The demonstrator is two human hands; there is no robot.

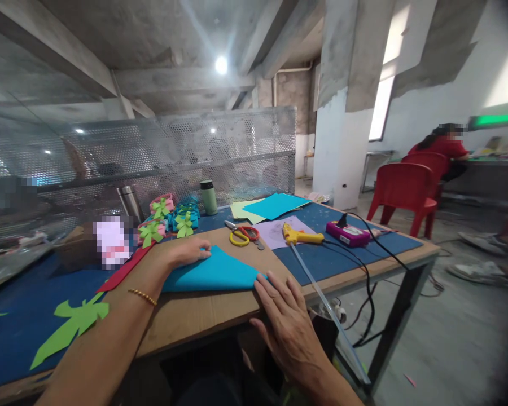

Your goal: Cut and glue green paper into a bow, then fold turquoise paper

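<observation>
A folded sheet of blue paper [215, 273] lies on the brown board [186, 316] in front of me, narrowing to a point on its right. My left hand [191, 252] is closed at the paper's upper left edge, its fingers curled onto it; its thumb side is partly hidden. With fingers stretched out flat, my right hand [284, 304] presses on the paper's right tip. Just beyond the paper are scissors [239, 235] with red and yellow handles. A yellow glue gun [300, 235] rests on a lilac sheet [275, 239] to the right.
Blue and pale green sheets [275, 205] lie at the back. Several paper flowers with green leaves [185, 224] stand near a green bottle [208, 197] and a steel flask [131, 203]. Cables run from a purple box [347, 232]. Green cut leaves [71, 324] lie left.
</observation>
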